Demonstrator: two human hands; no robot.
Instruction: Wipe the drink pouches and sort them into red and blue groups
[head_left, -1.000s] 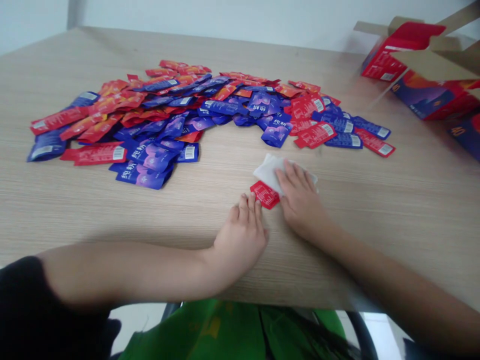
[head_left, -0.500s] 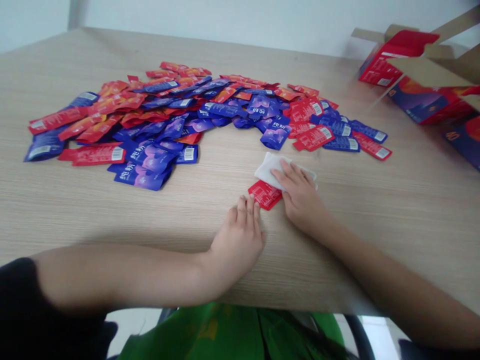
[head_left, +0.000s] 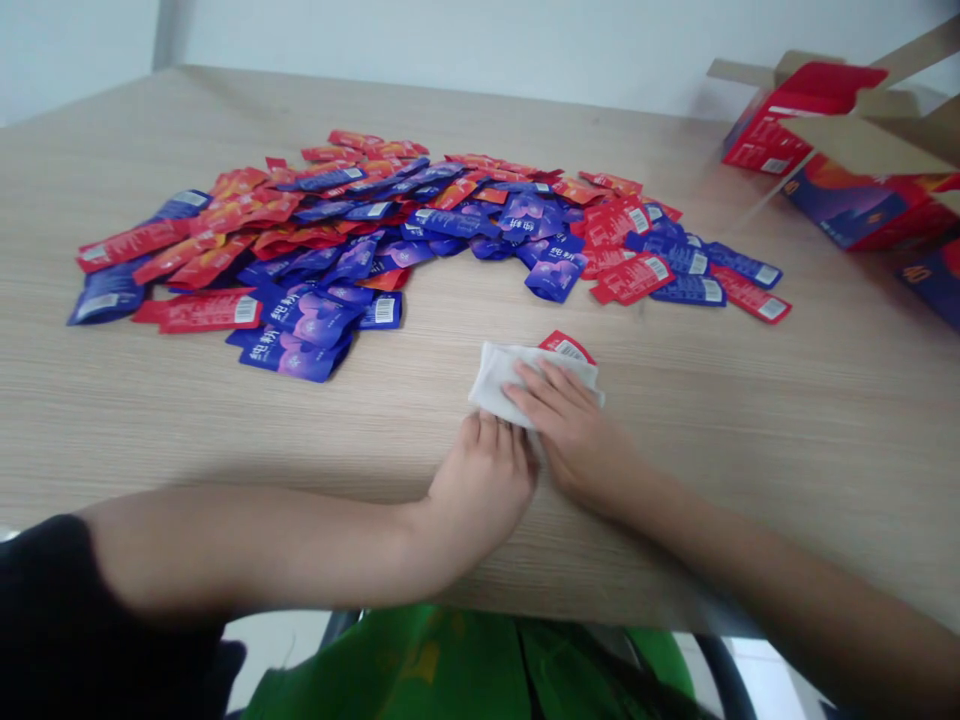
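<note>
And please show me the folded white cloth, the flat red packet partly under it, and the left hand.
Folded white cloth (head_left: 499,378): head view, its left part.
Flat red packet (head_left: 568,346): head view, its barcode end.
Left hand (head_left: 484,488): head view, its back.

Plain indoor workspace — wood-grain table (head_left: 135,420), pale wall (head_left: 450,40), heaped red and blue pouches (head_left: 555,275), open printed cartons (head_left: 847,205)
</note>
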